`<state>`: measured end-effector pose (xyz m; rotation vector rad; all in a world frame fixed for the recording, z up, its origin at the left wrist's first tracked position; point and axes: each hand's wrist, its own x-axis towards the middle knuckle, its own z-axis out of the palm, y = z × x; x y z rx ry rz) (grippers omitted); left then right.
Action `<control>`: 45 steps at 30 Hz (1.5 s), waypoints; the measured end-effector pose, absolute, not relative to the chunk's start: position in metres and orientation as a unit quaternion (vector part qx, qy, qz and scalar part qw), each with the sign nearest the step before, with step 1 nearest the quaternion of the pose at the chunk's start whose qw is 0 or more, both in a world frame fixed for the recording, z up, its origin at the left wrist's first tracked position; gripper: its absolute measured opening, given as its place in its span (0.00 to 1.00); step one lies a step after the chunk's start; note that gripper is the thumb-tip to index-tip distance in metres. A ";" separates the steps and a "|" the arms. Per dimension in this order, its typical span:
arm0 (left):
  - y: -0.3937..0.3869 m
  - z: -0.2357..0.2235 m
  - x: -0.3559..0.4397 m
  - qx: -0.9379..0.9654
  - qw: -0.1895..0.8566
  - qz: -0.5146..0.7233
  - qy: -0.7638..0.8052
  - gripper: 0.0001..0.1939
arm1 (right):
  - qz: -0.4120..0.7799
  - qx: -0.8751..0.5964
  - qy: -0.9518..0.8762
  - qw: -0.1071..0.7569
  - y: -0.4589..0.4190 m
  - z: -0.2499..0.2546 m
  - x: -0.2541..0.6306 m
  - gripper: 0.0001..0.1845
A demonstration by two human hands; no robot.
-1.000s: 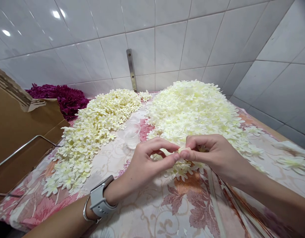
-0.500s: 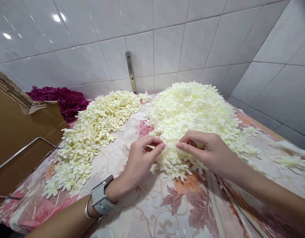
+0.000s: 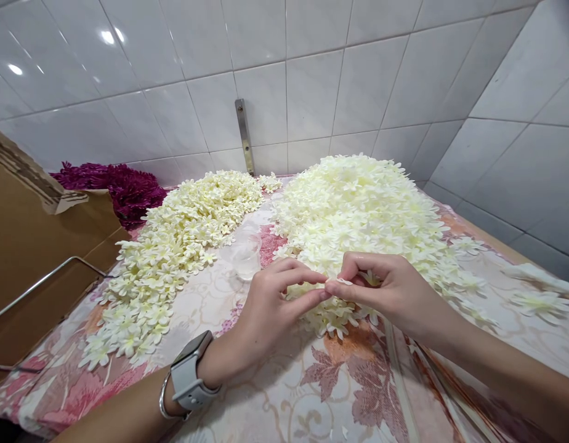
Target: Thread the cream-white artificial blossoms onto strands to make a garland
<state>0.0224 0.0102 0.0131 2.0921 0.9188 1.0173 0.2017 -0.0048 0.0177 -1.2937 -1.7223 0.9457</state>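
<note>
My right hand (image 3: 395,292) pinches a small white artificial flower (image 3: 343,281) between thumb and forefinger; only a sliver of it shows. My left hand (image 3: 278,307), with a grey-strapped watch and a bangle at the wrist, is closed in a pinch, its thumb and finger tips touching my right fingertips. Whatever sits between the left fingertips is hidden. Both hands are over the front of a large pile of loose pale flowers (image 3: 363,209). A clear plastic cup (image 3: 246,261) stands just behind my left hand.
Another heap of creamy flowers (image 3: 183,227) stretches along the left. Behind it lie dark magenta flowers (image 3: 127,191), beside a cardboard box (image 3: 81,227). Thin stems or sticks (image 3: 436,375) lie under my right forearm on the floral cloth (image 3: 284,381). A tiled wall (image 3: 312,92) closes the back.
The hands have come together: my left moved right and slightly down until the fingertips met. A white flower edge now shows in the right pinch, and the cup is less covered.
</note>
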 end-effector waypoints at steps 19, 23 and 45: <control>0.019 0.011 0.019 0.773 0.259 0.381 0.436 0.08 | 0.260 -0.607 -0.615 0.432 -0.001 0.032 0.213 0.20; 0.020 0.009 0.020 0.777 0.255 0.391 0.423 0.08 | 0.256 -0.611 -0.619 0.421 -0.001 0.029 0.213 0.19; 0.009 0.020 0.022 0.747 0.352 0.395 0.402 0.07 | 0.135 -0.433 -0.776 0.437 -0.015 0.007 0.194 0.20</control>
